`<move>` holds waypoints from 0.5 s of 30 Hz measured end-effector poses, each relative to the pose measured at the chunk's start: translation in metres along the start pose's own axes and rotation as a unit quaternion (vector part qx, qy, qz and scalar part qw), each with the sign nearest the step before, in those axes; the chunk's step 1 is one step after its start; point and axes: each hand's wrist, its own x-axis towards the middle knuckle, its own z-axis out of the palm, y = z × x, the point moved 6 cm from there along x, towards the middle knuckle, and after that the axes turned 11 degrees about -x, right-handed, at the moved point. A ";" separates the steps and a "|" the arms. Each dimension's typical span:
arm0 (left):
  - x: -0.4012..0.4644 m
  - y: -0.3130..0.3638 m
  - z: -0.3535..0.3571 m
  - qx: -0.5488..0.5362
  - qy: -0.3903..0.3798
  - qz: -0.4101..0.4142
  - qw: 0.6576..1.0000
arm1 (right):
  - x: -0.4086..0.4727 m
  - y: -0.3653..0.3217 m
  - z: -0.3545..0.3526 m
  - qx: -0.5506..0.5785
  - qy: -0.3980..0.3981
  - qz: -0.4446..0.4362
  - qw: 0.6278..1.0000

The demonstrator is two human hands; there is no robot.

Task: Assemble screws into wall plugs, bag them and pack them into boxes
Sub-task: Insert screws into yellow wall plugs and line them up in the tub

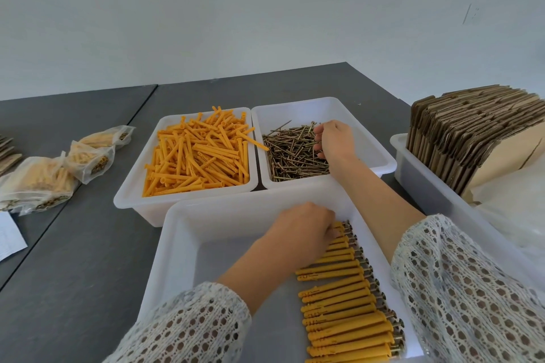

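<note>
1. A pale wall (265, 9) backs a dark grey surface (73, 244), which shows one seam running from its far edge to the left.
2. Four white plastic bins are in view: a near bin (188, 233) with assembled pieces, a plug bin (129, 191), a screw bin (368, 127), and a fourth bin (413, 168) at right holding one stack of flattened cardboard boxes (472, 132).
3. Three filled clear bags (44, 183) lie on the surface at left, well apart from the bins.
4. Loose orange wall plugs (200, 153) and loose screws (292, 153) fill their bins, too many to count.
5. Roughly two dozen plugs with screws in them (348, 312) lie in one row along the near bin's right side.
6. The right hand (333, 141) reaches into the screws, fingers (320, 144) curled down among them; what they grip cannot be told.
7. The left hand (300, 230) rests on the far end of the row, fingers bent over the top pieces.
</note>
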 end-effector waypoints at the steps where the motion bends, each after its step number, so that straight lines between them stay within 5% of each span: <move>1: -0.001 -0.003 0.004 0.033 -0.016 -0.011 0.999 | 0.000 0.000 0.000 -0.002 0.000 -0.001 1.000; 15: -0.013 0.022 0.005 0.085 0.014 0.002 0.996 | 0.000 0.000 0.001 0.000 -0.002 0.004 1.000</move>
